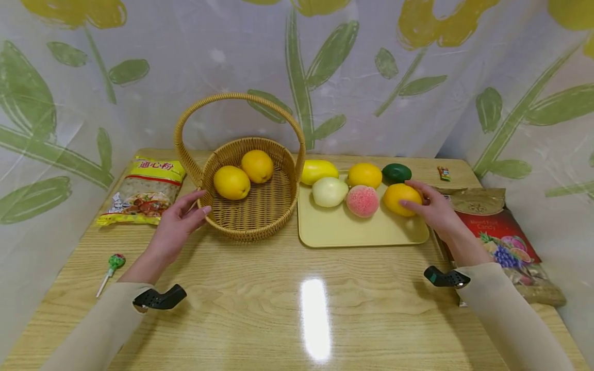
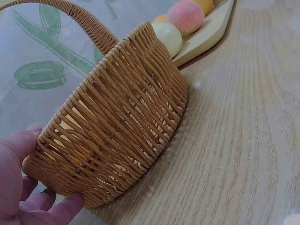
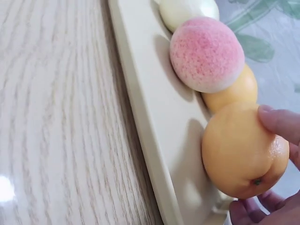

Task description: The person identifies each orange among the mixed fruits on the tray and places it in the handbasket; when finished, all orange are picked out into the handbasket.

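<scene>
My left hand (image 1: pixel 176 221) holds the side of a wicker basket (image 1: pixel 250 234), thumb at the rim and fingers against the outer wall in the left wrist view. Inside the basket lie two oranges (image 1: pixel 232 183), and its tall handle arches above them. At the right end of a pale yellow tray (image 1: pixel 362 237), my right hand (image 1: pixel 438 211) grips another orange (image 3: pixel 241 150) between thumb and fingers. Beside it on the tray sit a pink peach (image 1: pixel 363 201), a pale green round fruit (image 1: pixel 329 191), one more orange (image 1: pixel 364 175), a long yellow fruit (image 1: pixel 319 171) and a dark green fruit (image 1: pixel 396 173).
A yellow pasta bag (image 1: pixel 146 190) lies left of the basket, with a lollipop (image 1: pixel 113 265) in front of it. Right of the tray are a red and brown candy bag (image 1: pixel 506 242) and a small wrapped candy (image 1: pixel 443 173). A flowered curtain (image 1: pixel 362 93) hangs behind the table.
</scene>
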The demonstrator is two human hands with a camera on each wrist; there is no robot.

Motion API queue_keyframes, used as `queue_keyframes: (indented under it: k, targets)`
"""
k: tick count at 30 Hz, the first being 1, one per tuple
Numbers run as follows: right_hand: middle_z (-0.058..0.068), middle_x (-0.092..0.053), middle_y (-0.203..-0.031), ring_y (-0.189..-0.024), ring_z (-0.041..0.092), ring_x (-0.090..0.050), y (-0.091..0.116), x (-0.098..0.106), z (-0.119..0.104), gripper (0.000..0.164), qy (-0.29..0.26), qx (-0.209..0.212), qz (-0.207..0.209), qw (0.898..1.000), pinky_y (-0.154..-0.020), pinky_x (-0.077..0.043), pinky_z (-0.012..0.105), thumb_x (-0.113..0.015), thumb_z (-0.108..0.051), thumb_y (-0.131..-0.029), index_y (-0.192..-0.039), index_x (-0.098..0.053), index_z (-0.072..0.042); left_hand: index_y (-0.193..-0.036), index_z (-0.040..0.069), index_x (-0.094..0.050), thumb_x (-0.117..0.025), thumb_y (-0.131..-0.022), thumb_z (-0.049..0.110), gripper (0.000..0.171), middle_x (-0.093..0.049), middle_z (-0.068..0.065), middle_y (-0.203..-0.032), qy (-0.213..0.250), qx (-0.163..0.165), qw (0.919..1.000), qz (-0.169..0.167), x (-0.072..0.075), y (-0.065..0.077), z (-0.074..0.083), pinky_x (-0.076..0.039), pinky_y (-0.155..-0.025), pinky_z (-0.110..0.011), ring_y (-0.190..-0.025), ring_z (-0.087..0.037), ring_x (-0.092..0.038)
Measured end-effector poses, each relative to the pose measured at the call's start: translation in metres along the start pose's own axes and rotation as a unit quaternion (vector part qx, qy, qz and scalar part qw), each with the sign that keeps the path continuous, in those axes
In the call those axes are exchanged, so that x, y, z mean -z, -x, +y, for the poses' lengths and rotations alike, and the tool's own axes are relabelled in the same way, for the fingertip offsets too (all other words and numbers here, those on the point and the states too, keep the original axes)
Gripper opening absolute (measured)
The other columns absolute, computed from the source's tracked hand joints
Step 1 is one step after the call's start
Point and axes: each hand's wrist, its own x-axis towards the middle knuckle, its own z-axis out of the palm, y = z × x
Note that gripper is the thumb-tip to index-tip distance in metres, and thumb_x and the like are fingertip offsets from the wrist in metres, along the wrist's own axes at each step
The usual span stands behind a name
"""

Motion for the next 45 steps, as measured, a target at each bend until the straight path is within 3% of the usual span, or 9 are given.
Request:
queue_keyframes:
  k: [7, 12, 18, 31, 40, 45]
  targets:
    - [0.028, -0.019, -0.151, -0.128, 0.045, -0.026, 0.0019, -0.0024, -0.006, 0.072, 0.046, 0.018, -0.022, 0.999, -0.109, -0.028, 0.061, -0.063, -0.033, -0.097, -0.153, -0.027, -0.007, -0.153, 0.007, -0.032, -0.06, -0.098, 0.033, 0.066, -0.016, -0.01, -0.162, 0.005, 0.0, 1.0, -0.001, -0.0004, 0.0009, 0.0015, -0.049, -0.09, -0.014, -0.145, -0.033, -0.022]
    - [0.029, -0.023, -0.146, -0.123, 0.044, -0.033, 0.0002, -0.0044, -0.0058, 0.073, 0.039, 0.033, -0.067, 0.996, -0.105, -0.032, 0.056, -0.058, -0.031, -0.1, -0.154, -0.016, -0.007, -0.153, 0.007, -0.032, -0.059, -0.098, 0.034, 0.066, -0.016, -0.011, -0.162, 0.003, -0.002, 1.0, -0.002, -0.0011, 0.0016, 0.0023, -0.049, -0.091, -0.015, -0.145, -0.033, -0.023]
    - [0.026, -0.013, -0.157, -0.135, 0.046, -0.023, -0.0001, -0.0019, -0.0063, 0.073, 0.043, 0.05, -0.107, 0.992, -0.113, -0.017, 0.066, -0.053, -0.032, -0.102, -0.158, -0.011, -0.015, -0.153, 0.007, -0.032, -0.059, -0.098, 0.034, 0.066, -0.016, -0.011, -0.162, 0.0, -0.004, 1.0, 0.001, -0.0008, 0.0024, 0.0023, -0.049, -0.09, -0.014, -0.144, -0.034, -0.025]
    - [0.027, -0.02, -0.156, -0.136, 0.047, -0.024, 0.0011, -0.0027, -0.0089, 0.069, 0.079, 0.051, -0.091, 0.991, -0.112, -0.015, 0.068, -0.054, -0.036, -0.101, -0.157, -0.02, -0.014, -0.153, 0.008, -0.032, -0.059, -0.098, 0.035, 0.067, -0.018, -0.011, -0.162, -0.003, -0.006, 1.0, 0.0, -0.0012, 0.002, 0.0016, -0.049, -0.091, -0.014, -0.144, -0.034, -0.025]
    - [0.029, -0.027, -0.153, -0.13, 0.048, -0.036, 0.0018, -0.0018, -0.0073, 0.075, 0.138, 0.022, -0.055, 0.989, -0.108, -0.027, 0.067, -0.057, -0.049, -0.097, -0.157, -0.023, -0.019, -0.154, 0.009, -0.028, -0.058, -0.099, 0.036, 0.069, -0.017, -0.01, -0.162, -0.009, -0.005, 0.9999, -0.011, 0.0011, 0.0001, 0.0008, -0.048, -0.093, -0.015, -0.144, -0.033, -0.025]
    - [0.03, -0.031, -0.151, -0.125, 0.046, -0.039, 0.0019, -0.0026, -0.0084, 0.076, 0.141, 0.027, -0.045, 0.989, -0.106, -0.031, 0.065, -0.058, -0.05, -0.096, -0.156, -0.025, -0.018, -0.155, 0.011, -0.028, -0.058, -0.098, 0.039, 0.07, -0.017, -0.009, -0.162, -0.016, -0.002, 0.9998, -0.015, 0.0022, 0.0006, 0.002, -0.048, -0.094, -0.015, -0.145, -0.032, -0.024]
